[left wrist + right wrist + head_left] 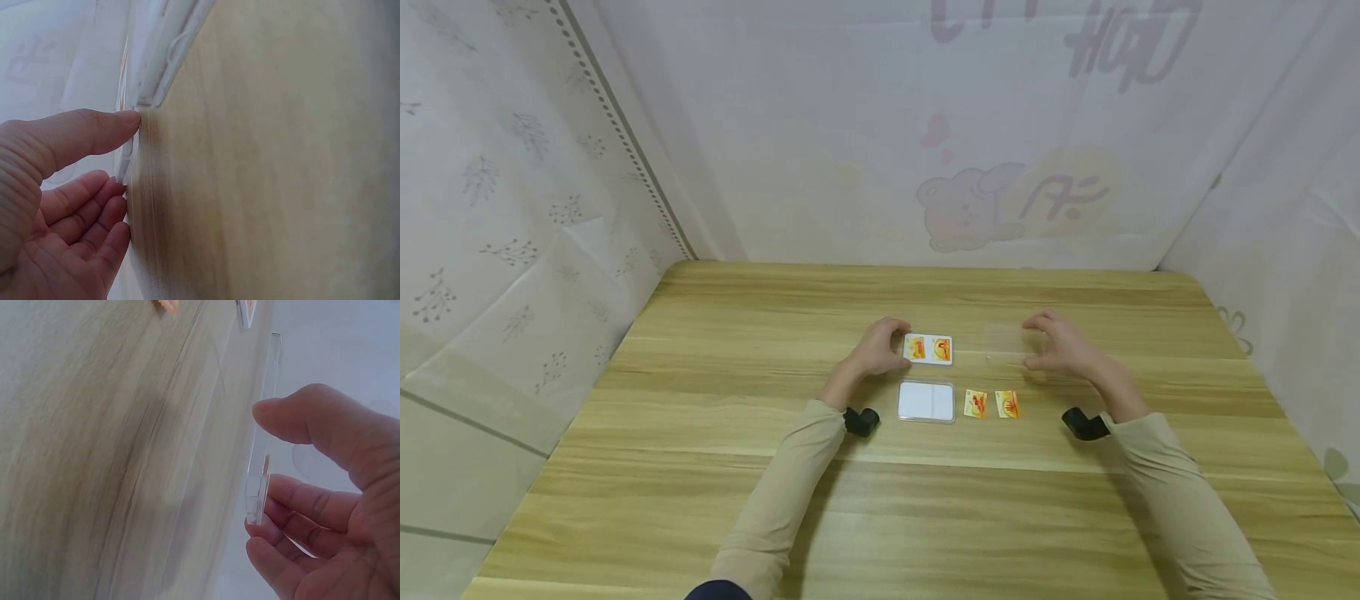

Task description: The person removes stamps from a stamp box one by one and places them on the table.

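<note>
Left hand (877, 346): the white panel (928, 349) is held at its left end, thumb set at the near edge and fingers at the far edge; the grip is parted to about the panel's breadth.
Right hand (1063, 346): the clear lid (1002, 340) is held at its right end between thumb and fingers; the grip is parted to about the lid's breadth.
Panel stamps (942, 350): two are borne side by side on the panel.
Lid: held right of the panel, well apart from it.
Tray (916, 403): clear-rimmed and white inside, set on the table (925, 517) just nearer than the panel.
Loose stamps (975, 403): two are laid apart on the table, right of the tray.
Wrists: a black mount (862, 422) is worn at each, below beige sleeves (786, 492).
Backdrop (820, 125): pale cloth, printed with a bear.
</note>
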`<state>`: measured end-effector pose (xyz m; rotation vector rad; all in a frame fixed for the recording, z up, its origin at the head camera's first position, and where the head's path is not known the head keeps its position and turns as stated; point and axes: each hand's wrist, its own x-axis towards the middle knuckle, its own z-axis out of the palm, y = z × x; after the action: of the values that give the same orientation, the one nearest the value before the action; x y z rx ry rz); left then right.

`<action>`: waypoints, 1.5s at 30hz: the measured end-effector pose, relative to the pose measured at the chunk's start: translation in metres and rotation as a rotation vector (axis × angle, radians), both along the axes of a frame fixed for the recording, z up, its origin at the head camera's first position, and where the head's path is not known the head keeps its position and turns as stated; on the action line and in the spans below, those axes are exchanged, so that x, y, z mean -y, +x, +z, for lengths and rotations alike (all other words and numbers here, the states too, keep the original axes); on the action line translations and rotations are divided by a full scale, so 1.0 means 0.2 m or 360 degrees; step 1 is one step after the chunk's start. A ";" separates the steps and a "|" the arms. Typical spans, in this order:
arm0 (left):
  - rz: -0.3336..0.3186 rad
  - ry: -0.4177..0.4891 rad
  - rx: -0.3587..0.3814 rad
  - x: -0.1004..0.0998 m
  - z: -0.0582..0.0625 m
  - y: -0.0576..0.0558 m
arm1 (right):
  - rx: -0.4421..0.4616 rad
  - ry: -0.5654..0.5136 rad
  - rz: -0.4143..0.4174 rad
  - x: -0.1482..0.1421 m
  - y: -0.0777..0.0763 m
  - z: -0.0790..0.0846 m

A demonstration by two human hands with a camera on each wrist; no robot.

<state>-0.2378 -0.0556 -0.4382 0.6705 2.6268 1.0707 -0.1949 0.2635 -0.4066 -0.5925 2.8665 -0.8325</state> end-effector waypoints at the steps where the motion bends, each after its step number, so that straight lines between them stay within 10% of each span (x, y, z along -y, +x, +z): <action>1: -0.0005 0.0006 -0.0005 0.00 0.00 0.00 | 0.0003 -0.0006 0.0000 0.00 0.00 0.00; 8: -0.0056 0.0080 -0.0062 0.02 -0.08 -0.06 | -0.0020 -0.0024 0.0010 -0.04 0.01 -0.01; 45: 0.0013 0.0029 0.0012 0.00 -0.02 -0.01 | -0.0073 0.0106 -0.0009 -0.23 0.05 -0.04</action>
<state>-0.2399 -0.0564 -0.4415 0.6587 2.6188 1.0987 -0.1851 0.3099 -0.4145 -0.6034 2.9253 -0.7303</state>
